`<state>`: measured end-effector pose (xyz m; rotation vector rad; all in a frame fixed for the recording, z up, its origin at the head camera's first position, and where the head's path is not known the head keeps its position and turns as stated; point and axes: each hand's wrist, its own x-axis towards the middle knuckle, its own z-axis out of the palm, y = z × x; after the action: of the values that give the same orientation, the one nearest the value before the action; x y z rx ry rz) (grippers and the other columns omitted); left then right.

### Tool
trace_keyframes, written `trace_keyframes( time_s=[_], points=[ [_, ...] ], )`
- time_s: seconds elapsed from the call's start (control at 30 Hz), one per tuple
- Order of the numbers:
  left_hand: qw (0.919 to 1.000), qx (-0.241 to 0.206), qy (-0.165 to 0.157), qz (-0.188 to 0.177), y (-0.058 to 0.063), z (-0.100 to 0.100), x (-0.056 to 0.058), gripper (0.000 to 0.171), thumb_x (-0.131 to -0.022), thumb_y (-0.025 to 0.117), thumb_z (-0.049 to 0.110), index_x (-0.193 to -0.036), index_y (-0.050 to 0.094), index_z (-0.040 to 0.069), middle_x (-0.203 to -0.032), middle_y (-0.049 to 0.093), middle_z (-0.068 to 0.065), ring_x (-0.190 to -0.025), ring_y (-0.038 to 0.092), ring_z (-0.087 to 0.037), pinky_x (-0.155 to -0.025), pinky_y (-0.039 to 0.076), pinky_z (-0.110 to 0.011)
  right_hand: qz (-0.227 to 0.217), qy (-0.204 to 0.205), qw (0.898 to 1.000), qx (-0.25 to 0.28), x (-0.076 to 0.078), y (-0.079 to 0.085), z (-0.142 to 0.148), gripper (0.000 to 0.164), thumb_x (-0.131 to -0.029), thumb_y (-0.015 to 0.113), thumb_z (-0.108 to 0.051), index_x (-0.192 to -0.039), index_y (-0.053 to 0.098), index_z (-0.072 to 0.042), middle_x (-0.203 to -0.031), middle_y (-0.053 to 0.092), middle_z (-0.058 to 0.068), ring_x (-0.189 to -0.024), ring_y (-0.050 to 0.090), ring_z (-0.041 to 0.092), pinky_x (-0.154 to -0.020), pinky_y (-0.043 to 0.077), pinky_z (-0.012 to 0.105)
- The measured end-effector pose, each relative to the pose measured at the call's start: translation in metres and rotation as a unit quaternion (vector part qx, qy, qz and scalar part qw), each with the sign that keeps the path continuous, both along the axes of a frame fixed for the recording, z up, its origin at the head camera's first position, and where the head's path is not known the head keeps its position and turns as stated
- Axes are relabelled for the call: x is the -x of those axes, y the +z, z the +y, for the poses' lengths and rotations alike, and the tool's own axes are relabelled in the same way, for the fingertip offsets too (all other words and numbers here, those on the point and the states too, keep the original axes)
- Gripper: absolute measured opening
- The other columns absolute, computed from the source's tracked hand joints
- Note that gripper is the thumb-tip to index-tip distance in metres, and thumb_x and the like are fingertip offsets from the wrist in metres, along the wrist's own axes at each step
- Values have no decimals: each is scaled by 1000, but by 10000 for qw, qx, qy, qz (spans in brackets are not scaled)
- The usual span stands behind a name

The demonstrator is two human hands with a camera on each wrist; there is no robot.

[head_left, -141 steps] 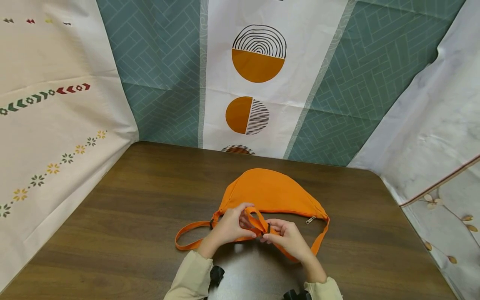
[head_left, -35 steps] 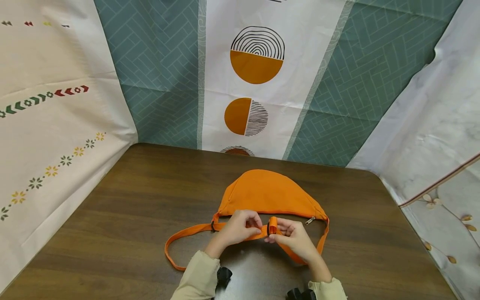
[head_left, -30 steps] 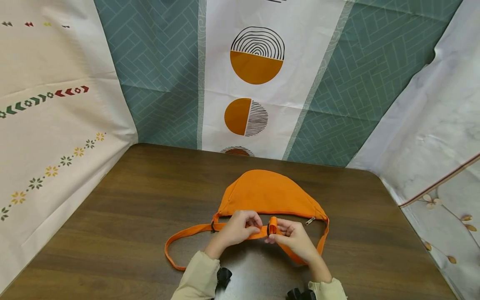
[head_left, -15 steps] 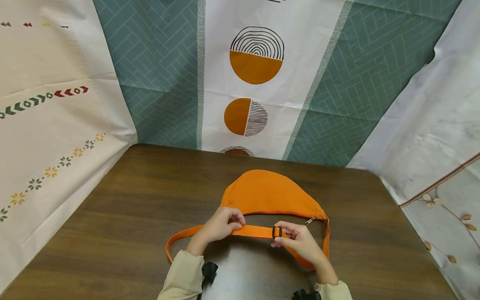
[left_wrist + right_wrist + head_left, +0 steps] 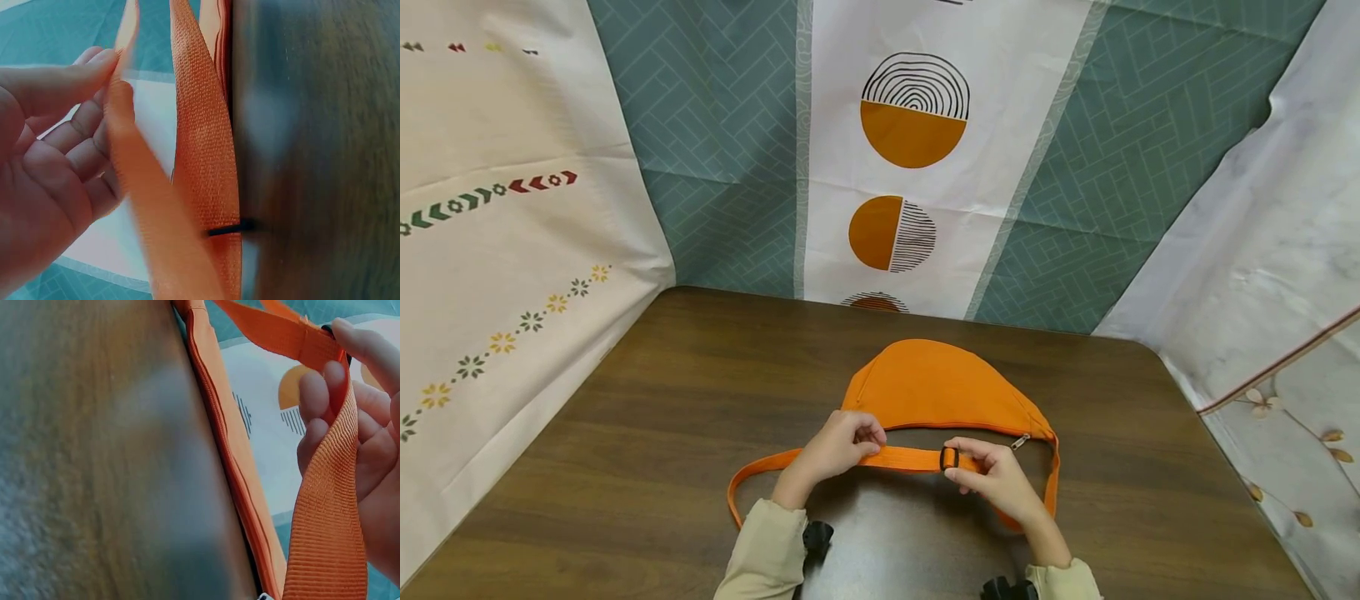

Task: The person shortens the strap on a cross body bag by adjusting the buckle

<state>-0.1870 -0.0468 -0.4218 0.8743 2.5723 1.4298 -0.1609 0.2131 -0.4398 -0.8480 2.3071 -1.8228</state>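
An orange waist bag (image 5: 947, 383) lies on the table with its curved side away from me and its zip edge toward me. Its orange webbing strap (image 5: 910, 459) is stretched between my two hands. My left hand (image 5: 835, 450) pinches the strap between thumb and fingers; the left wrist view shows the strap (image 5: 144, 181) running down from that pinch. My right hand (image 5: 996, 479) grips the strap at a black slider buckle (image 5: 950, 458). In the right wrist view the strap (image 5: 325, 519) hangs in front of the right palm, and the thumb presses by the buckle.
A loop of strap (image 5: 736, 492) spreads on the brown table (image 5: 662, 433) left of my left hand. The zip pull (image 5: 1020, 442) sits at the bag's right end. Behind stands a patterned cloth backdrop (image 5: 722, 150), with light cloths at both sides.
My hands have drawn apart, the left moving left along the strap. The small strap loop that stood up at the buckle has been pulled flat, and the strap now runs straight between them.
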Motion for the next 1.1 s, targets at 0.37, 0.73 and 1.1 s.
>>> trace_keyframes(
  time_s=[0.37,0.73,1.1],
  points=[
    [9990,-22,-435,-128,0,14,-2,16,-77,70,8,-89,63,-1,-87,61,-9,-80,55,-22,-73,46,-32,-170,171,9996,150,0,4,-6,35,-82,60,3,-111,49,19,-91,55,24,-63,52,10,-56,48,24],
    [9976,-261,-629,117,-1,35,-4,34,-73,74,19,-100,63,1,-96,62,-7,-86,55,-21,-79,45,-32,-63,412,9981,460,3,-1,-14,35,-88,48,8,-121,41,18,-86,52,18,-64,52,12,-57,48,27],
    [9970,-291,-712,128,0,41,-6,35,-73,74,19,-103,65,4,-96,63,-2,-83,54,-11,-75,45,-23,-248,530,9966,587,3,0,-16,42,-87,49,8,-124,33,19,-83,52,29,-63,54,10,-57,48,25]
  ],
)
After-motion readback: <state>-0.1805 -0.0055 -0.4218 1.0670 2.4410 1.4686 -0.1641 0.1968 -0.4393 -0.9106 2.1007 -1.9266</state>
